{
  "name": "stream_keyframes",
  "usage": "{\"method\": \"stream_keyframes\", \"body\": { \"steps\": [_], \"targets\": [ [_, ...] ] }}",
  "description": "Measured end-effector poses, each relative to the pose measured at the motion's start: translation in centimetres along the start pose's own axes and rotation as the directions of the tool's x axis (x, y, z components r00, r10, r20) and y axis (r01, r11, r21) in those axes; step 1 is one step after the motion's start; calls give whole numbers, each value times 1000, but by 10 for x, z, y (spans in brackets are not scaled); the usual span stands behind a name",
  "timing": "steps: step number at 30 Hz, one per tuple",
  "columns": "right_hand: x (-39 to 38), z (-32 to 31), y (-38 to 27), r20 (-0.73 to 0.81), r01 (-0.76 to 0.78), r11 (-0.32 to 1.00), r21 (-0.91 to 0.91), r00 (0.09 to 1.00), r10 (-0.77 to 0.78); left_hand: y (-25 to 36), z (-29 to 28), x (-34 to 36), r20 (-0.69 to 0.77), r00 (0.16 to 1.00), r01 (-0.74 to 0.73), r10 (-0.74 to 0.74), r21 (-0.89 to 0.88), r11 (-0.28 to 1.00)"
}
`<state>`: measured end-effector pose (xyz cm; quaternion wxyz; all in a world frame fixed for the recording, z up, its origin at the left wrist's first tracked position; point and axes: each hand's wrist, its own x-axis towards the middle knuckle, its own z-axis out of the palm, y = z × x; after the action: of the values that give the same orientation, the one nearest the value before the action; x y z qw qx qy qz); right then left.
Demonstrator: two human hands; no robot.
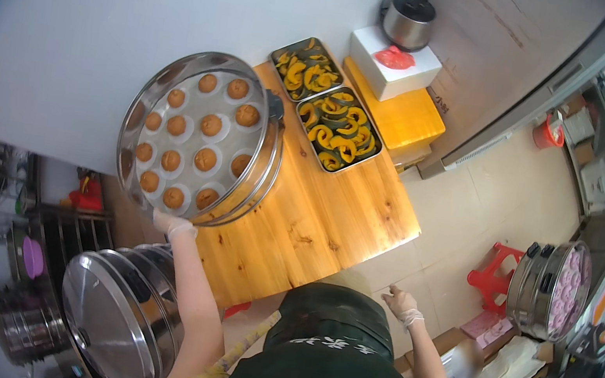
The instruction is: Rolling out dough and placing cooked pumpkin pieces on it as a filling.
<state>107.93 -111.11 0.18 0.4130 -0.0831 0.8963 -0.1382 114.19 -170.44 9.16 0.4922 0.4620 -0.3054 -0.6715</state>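
Observation:
My left hand [175,226], in a clear glove, grips the near rim of a round metal steamer tray [204,88]; its fingertips are partly hidden. Brown round buns [210,125] on white paper discs sit spaced apart in the tray, which rests at the left part of a wooden table [312,230]. My right hand [403,305], also gloved, hangs past the table's near right corner, over the floor. Its fingers are loosely bent and apart, with nothing in them. Two rectangular trays of sliced pumpkin [339,130] lie at the table's far side.
Lidded steamers [112,317] stand at near left, beside a dark rack [74,232]. A white foam box [393,69] with a metal pot [409,20] is beyond the table. At right, a red stool [493,275] stands by a steamer of pinkish-purple pieces [570,291].

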Motion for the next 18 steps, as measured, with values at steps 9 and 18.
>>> {"method": "stream_keyframes", "body": {
  "steps": [9, 18],
  "targets": [
    [-80, 40, 101, -107, -246, 893, 377, 946, 306, -11, 52, -113, 221, 716, -625, 662, 624, 469],
    [-120, 142, 257, 211, -538, 763, 357, 843, 495, -201, 112, -310, 792, -238, -884, -562, 63, 463]
  ]
}}
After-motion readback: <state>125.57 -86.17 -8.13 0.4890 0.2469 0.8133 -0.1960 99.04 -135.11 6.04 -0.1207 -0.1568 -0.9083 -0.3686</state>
